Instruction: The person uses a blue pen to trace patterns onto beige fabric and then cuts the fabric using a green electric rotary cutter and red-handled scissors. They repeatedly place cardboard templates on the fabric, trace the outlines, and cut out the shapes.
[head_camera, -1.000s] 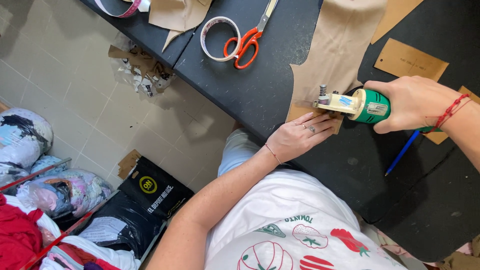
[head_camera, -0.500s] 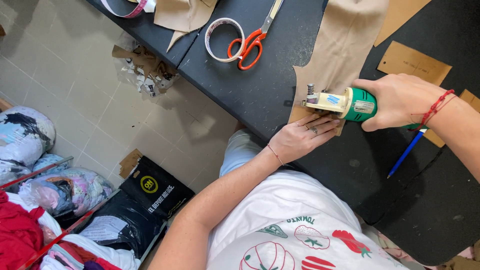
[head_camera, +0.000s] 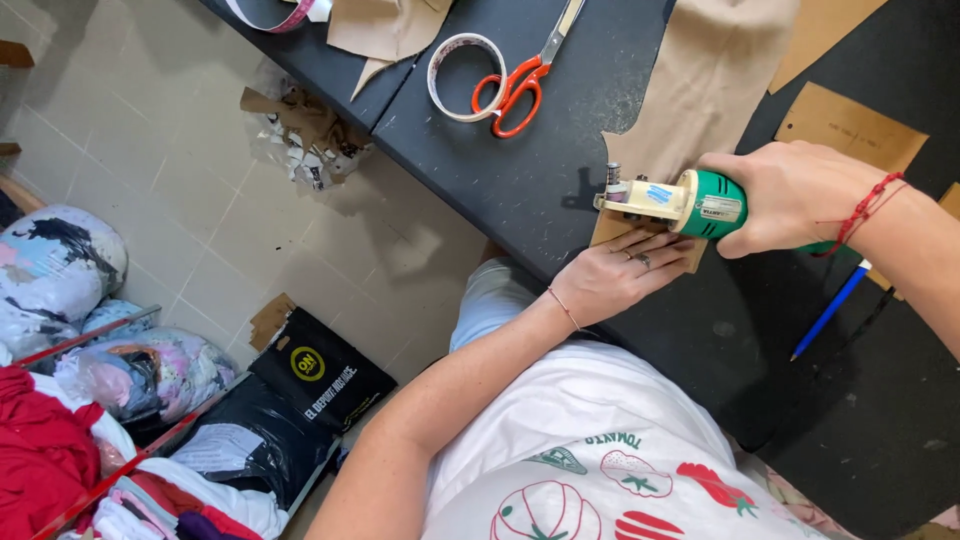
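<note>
Two hands (head_camera: 612, 280) (head_camera: 800, 195) busy; scissors (head_camera: 520, 75), tape roll (head_camera: 462, 75) well apart.

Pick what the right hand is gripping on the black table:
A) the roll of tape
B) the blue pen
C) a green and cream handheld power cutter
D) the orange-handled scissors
C: the right hand wraps the green and cream power cutter, while the left hand presses flat on the tan fabric beside it.

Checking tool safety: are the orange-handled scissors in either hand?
No, the scissors lie on the black table, away from both hands.
</note>
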